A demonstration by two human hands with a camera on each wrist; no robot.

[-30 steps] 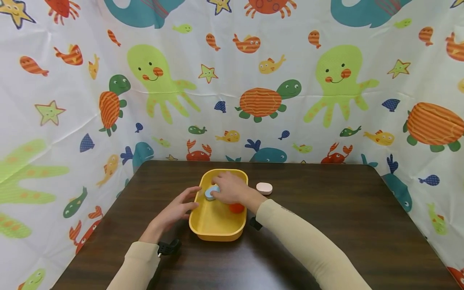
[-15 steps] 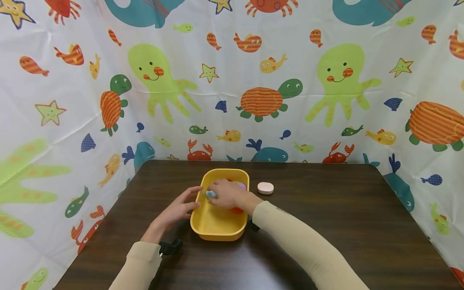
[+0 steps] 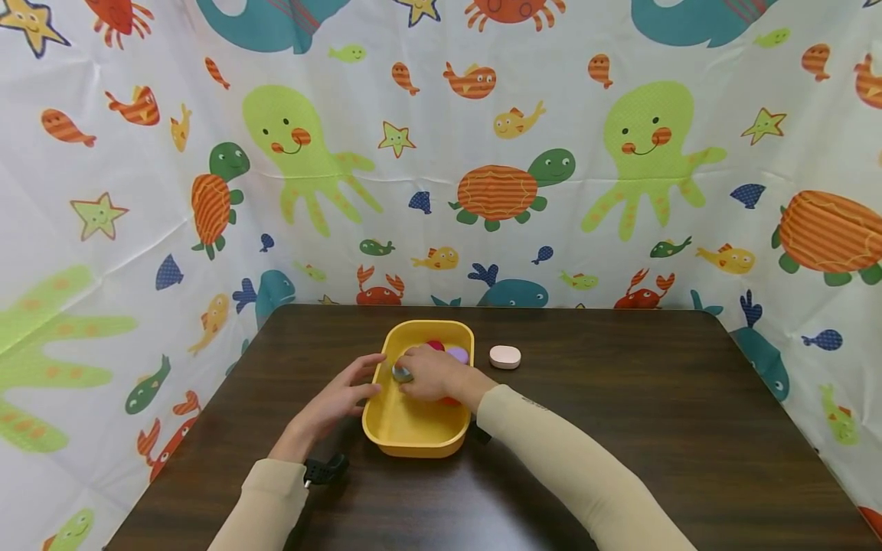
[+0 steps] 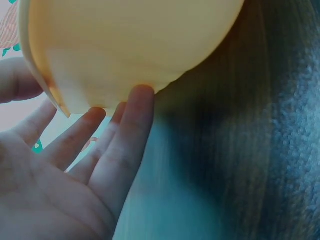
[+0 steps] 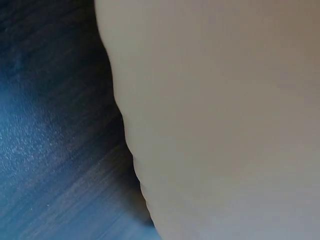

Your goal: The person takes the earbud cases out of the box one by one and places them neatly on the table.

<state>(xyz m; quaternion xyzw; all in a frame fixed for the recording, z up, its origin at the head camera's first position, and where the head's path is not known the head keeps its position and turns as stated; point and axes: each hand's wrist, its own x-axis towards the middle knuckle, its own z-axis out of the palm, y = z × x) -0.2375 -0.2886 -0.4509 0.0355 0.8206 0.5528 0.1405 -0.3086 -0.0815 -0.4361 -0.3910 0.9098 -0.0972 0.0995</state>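
A yellow plastic bin [image 3: 413, 442] stands on the table. My left hand [image 3: 338, 402] is at its left side, with relaxed fingers touching the outer wall, as the left wrist view shows of the bin wall [image 4: 125, 50]. My right hand [image 3: 434, 373] reaches inside the bin and pinches a small rounded light-blue thing [image 3: 401, 373], mostly hidden by the fingers. Its visible face looks greyish. Next to the right hand in the bin are a purple round thing [image 3: 458, 354] and a red one [image 3: 436, 346]. An orange-red thing [image 3: 449, 401] lies partly under the wrist.
A pale pink rounded case [image 3: 505, 357] lies on the dark wooden table [image 3: 620, 398], just right of the bin. Behind the table hangs a white curtain [image 3: 427, 99] printed with sea animals. In the right wrist view a beige sleeve [image 5: 215, 125] covers most of the picture.
The light-blue thing has turned in my right hand, from a pale round face to a greyish one. The right hand shifted slightly, uncovering the purple and red things. My left hand stays put.
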